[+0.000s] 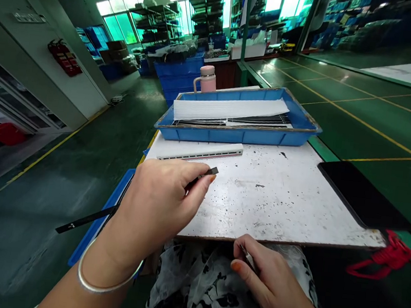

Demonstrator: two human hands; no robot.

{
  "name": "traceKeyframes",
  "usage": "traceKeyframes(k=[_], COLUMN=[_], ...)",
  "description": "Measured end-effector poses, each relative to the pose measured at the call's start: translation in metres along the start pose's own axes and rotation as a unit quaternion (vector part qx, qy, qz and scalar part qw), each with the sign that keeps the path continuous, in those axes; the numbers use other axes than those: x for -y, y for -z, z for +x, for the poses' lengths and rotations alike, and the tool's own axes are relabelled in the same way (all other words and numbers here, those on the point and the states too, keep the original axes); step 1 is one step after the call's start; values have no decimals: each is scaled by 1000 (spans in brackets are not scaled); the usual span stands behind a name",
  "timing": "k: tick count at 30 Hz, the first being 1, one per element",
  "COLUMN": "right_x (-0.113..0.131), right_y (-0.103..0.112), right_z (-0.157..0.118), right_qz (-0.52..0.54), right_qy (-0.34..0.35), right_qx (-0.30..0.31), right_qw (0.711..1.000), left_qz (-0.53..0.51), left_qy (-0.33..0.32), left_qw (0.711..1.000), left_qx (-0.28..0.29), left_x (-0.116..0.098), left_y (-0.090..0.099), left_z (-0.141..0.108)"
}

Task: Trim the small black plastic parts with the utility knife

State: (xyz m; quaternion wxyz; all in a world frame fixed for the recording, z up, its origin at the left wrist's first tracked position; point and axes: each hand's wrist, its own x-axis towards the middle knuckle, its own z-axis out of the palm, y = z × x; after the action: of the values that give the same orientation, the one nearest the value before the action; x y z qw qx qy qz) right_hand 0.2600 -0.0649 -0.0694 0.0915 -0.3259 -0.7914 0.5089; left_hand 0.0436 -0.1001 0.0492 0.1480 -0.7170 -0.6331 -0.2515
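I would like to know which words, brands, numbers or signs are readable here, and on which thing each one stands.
No text can be read here.
Black strip at the left hand: white marks, too small to read.
Red fire extinguisher: pale markings, too blurred to read.
White piece on the table: dark dashes, no readable letters.

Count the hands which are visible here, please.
2: the left hand is above the white table, pinching a dark strip; the right hand is by the table's near edge.
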Motion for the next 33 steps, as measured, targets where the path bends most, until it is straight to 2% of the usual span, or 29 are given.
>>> traceKeyframes(k=[19,24,26,29,30,33], right_x=[5,0,-7,-22,-27,-40], right_y=[0,5,14,35,42,63], right_z=[2,5,13,38,48,76], right_qz=[-10,-77,-165,-350,-406,-445], right_qy=[-7,32,75,129,131,129], right_qx=[6,-22,-69,-136,-135,-130], right_qw=[1000,996,981,918,894,877], left_qz=[-15,-14,-18,-37,-49,-141], left_qy=[10,19,19,34,46,113], left_qw=[1000,1000,1000,997,994,975], left_qx=[4,6,16,61,83,133], left_x=[-2,2,5,12,14,19], left_y=[0,-2,-7,-20,-25,-40], left_z=[1,2,2,-1,-2,-4])
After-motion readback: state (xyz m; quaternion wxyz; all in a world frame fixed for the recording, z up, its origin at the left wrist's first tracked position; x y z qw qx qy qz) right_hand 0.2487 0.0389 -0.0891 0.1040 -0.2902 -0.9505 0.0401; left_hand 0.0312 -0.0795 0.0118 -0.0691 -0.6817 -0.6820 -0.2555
